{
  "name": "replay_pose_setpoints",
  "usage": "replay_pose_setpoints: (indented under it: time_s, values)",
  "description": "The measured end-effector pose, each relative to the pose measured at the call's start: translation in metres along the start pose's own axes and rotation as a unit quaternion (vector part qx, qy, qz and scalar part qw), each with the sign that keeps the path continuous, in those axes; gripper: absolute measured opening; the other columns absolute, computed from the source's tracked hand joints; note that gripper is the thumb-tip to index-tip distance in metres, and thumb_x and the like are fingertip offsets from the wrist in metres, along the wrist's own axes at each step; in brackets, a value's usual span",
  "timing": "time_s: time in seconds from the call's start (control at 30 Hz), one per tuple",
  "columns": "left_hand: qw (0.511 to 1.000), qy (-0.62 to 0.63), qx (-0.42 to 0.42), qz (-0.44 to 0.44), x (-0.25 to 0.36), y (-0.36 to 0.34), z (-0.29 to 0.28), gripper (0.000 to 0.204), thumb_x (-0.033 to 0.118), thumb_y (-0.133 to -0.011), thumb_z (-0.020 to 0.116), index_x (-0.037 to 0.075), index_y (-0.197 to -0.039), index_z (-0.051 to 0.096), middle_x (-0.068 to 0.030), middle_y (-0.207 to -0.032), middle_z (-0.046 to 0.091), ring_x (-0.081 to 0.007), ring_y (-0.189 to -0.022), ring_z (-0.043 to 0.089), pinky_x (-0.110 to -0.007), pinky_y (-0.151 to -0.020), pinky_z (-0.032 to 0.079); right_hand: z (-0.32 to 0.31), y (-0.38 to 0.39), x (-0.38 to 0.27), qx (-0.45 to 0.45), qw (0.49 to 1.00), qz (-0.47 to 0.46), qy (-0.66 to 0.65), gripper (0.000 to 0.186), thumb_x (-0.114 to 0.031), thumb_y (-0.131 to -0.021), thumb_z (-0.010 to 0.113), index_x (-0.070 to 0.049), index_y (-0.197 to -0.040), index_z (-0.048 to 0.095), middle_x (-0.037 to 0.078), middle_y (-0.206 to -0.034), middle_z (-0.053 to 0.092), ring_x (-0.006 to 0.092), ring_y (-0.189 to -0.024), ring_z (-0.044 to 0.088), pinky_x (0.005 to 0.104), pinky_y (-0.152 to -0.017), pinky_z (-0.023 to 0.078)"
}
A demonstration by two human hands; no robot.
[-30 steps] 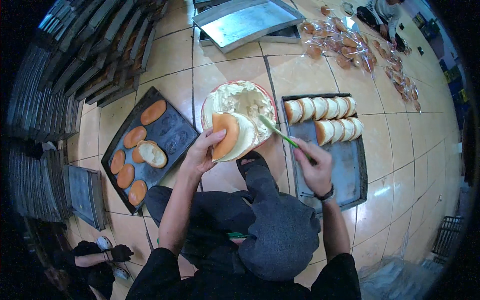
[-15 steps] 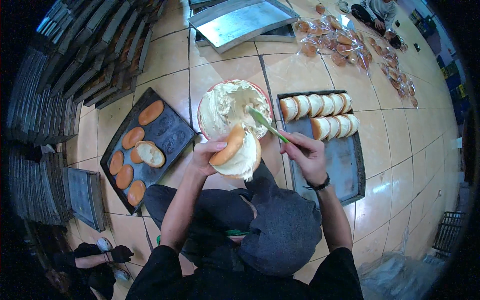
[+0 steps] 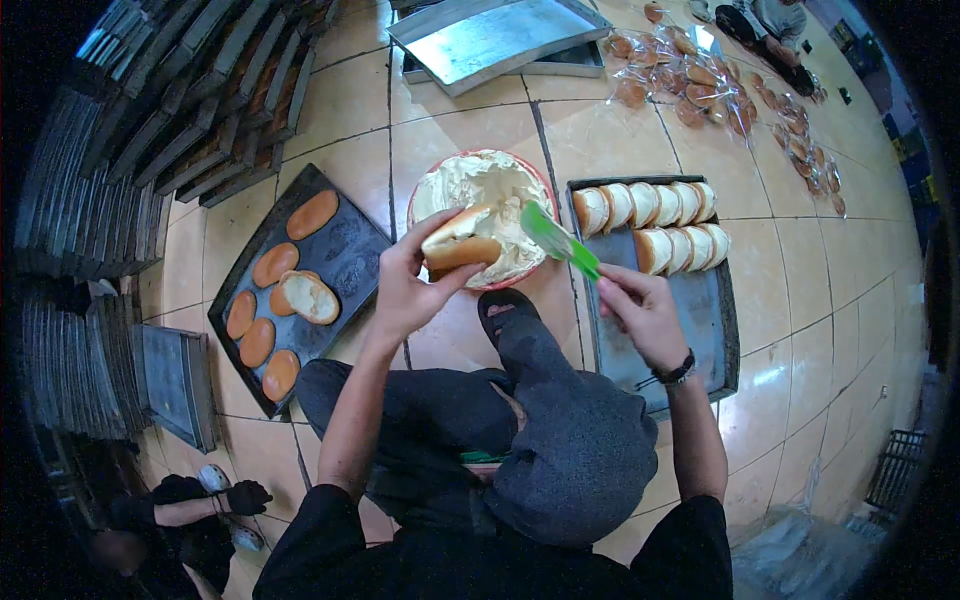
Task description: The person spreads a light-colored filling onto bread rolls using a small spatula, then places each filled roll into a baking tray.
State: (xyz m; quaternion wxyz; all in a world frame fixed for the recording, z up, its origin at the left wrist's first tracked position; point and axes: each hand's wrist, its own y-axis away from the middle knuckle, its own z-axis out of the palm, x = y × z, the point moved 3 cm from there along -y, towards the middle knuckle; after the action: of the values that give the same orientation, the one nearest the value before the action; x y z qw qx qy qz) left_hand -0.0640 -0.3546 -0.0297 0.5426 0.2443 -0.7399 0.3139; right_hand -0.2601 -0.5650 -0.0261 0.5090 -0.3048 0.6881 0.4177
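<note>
My left hand is closed around a split bread bun with cream inside, its thumb below and fingers above. The bun sits over the near left part of a red-rimmed bowl heaped with pale cream. In my right hand is a green spatula, gripped by its handle, with its blade over the bowl's right side. Cream-faced buns stand in two rows at the far end of the right tray. On the dark left tray lie several brown buns, one showing its cut pale face.
Stacked metal trays rise at the left. Large trays lie beyond the bowl. Bagged buns spread at the far right, near a seated person. Another person's gloved hand shows at lower left. Plastic sheeting lies at lower right.
My left hand has turned the bun from its open, cream-covered side to nearly folded and moved it up over the bowl. The spatula has turned its broad face up and shifted slightly right.
</note>
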Motion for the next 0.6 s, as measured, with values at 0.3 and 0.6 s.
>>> replay_pose_setpoints:
  time_s: [0.3,0.6]
  values:
    - [0.964,-0.225,0.072,0.121,0.002,0.001,0.018,0.053,-0.001,-0.074,0.077,-0.003,-0.124,0.058,-0.0171,-0.120,0.065,-0.0226,-0.110,0.062,-0.035,-0.093,0.050,0.039,0.019,-0.052,-0.038,0.969,-0.162,0.183,0.026,-0.010,-0.089,0.060,-0.004,-0.114,0.067,0.022,-0.091,0.068,0.0289,-0.079,0.070,0.0342,-0.072,0.052]
    - [0.963,0.246,0.038,-0.099,-0.033,0.003,0.046,0.055,-0.002,-0.079,0.075,-0.005,-0.128,0.049,-0.0132,-0.120,0.061,-0.0193,-0.107,0.062,-0.032,-0.089,0.053,0.020,-0.017,0.007,0.051,0.995,-0.051,0.068,0.041,-0.024,-0.079,0.080,-0.005,-0.103,0.053,-0.003,-0.078,0.050,0.0115,-0.073,0.052,0.0237,-0.068,0.046]
